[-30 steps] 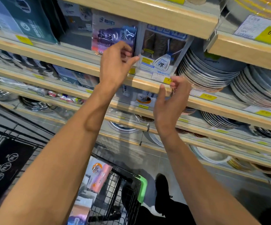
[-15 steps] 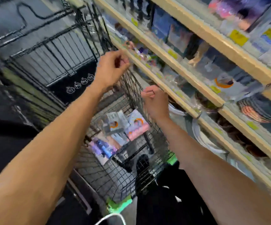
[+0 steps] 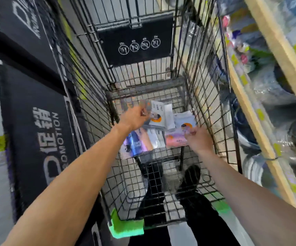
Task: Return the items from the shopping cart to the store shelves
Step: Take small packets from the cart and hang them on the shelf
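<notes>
Both hands, the left hand (image 3: 134,116) pinching a clear packet (image 3: 146,106) and the right hand (image 3: 199,140) on the pink packet (image 3: 176,138) (grip unclear through blur), reach the cart (image 3: 205,96) floor, where slick overlapping packets could slip.

Both hands down in shopping cart (image 3: 193,71): left hand (image 3: 134,118) and right hand (image 3: 199,139) on flat pkgs (image 3: 161,119).

- Motion blur smears the store shelves (image 3: 260,121) on our right; we cannot name the goods on them.
- Our left hand (image 3: 134,118) and right hand (image 3: 199,139) cover parts of the packets (image 3: 159,121) in the shopping cart (image 3: 90,96); their print is unreadable.
- Whether either hand grips anything, we cannot tell.
</notes>
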`<action>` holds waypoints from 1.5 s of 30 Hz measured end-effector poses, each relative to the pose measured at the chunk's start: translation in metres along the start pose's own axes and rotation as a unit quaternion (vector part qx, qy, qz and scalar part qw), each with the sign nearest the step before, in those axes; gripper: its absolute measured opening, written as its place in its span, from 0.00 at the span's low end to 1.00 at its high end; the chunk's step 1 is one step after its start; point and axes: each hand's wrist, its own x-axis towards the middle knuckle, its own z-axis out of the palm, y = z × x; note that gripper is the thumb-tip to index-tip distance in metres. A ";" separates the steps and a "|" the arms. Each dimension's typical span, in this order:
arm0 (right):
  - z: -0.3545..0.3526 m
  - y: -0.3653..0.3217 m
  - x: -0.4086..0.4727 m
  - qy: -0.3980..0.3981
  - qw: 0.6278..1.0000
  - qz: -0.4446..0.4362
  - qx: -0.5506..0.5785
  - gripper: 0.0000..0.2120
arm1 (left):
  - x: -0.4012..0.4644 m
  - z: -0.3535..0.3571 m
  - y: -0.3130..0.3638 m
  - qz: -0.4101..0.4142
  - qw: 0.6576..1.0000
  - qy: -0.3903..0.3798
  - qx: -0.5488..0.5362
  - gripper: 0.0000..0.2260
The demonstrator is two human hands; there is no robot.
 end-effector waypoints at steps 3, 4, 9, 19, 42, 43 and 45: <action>0.013 0.006 0.013 -0.001 1.000 0.023 0.004 0.10 | 0.018 0.021 -0.015 -0.036 0.998 0.038 0.018 0.18; 0.017 0.006 0.017 0.000 1.000 0.028 -0.002 0.11 | 0.024 0.025 -0.019 -0.045 0.997 0.066 0.021 0.19; 0.043 0.023 0.039 0.033 0.997 0.048 -0.047 0.20 | 0.034 0.037 -0.035 -0.055 0.970 0.229 -0.052 0.23; 0.070 0.035 0.038 0.055 0.989 0.125 0.047 0.23 | 0.023 0.040 -0.056 -0.176 0.970 -0.072 0.149 0.23; 0.077 0.019 0.037 -0.080 0.911 0.224 0.337 0.17 | 0.015 0.033 -0.056 -0.096 0.959 -0.248 0.093 0.33; 0.077 0.017 0.032 -0.093 0.916 0.212 0.329 0.12 | 0.014 0.032 -0.055 -0.088 0.960 -0.249 0.094 0.32; 0.075 0.012 0.021 -0.081 0.933 0.175 0.304 0.08 | 0.015 0.026 -0.052 -0.077 0.957 -0.265 0.095 0.29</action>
